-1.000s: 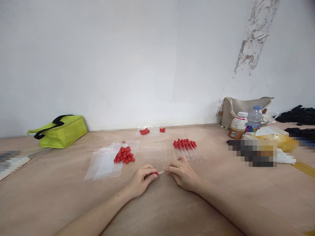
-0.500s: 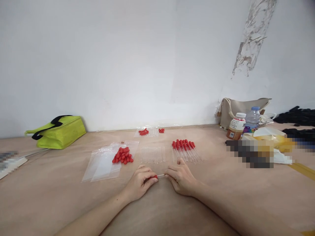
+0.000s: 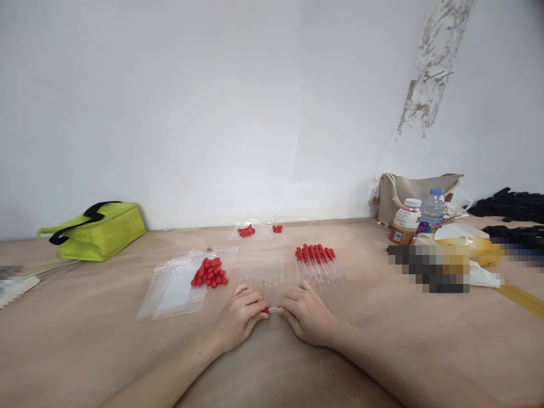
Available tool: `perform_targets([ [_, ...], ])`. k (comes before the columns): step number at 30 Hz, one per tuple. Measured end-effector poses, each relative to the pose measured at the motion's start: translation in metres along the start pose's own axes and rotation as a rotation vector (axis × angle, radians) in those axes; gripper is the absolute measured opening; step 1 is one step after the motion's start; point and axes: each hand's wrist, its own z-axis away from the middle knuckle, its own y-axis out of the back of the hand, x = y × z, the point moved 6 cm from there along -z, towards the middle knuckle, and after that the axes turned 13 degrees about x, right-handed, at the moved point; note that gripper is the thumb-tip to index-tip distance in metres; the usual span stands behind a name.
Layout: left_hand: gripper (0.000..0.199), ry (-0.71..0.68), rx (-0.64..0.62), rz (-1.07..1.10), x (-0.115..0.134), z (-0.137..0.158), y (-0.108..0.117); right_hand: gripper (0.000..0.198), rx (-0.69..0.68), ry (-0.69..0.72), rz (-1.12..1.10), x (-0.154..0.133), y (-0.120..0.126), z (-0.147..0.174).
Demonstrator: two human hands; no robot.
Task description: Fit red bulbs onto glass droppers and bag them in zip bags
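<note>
Brown tabletop (image 3: 106, 334); left hand (image 3: 242, 318) pinching red bulb (image 3: 266, 310), right hand (image 3: 305, 318) pinching clear tube (image 3: 273, 310); bottle label (image 3: 405, 221) illegible

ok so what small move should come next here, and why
Probably a gentle push of the clear tube into the red bulb: the left grip pinches the bulb, the right grip holds the tube, and the two line up end to end. How firmly they're joined can't be seen.

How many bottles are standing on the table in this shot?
2. The white-capped bottle stands in front of the beige bag, at the right; the blue-capped bottle is just behind it to the right, partly covered. Others could be hidden behind the bag.
</note>
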Motion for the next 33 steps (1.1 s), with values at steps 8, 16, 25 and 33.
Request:
perform_targets([
  [8, 0.035, 0.262, 0.146, 0.009, -0.022, 0.010, 0.013, 0.021, 0.051, -0.254, 0.124, 0.035, 0.023, 0.001],
  [16, 0.017, 0.306, 0.031, 0.062, -0.025, 0.011, 0.006, 0.020, 0.145, -0.693, 0.221, 0.113, 0.028, -0.018],
  [25, 0.015, 0.287, 0.016, 0.079, -0.023, 0.009, 0.006, 0.020, 0.040, -0.654, 0.469, 0.106, -0.009, -0.025],
  [33, 0.015, 0.284, 0.019, 0.096, -0.023, 0.009, 0.006, 0.023, 0.070, -0.650, 0.492, 0.105, -0.015, -0.036],
])
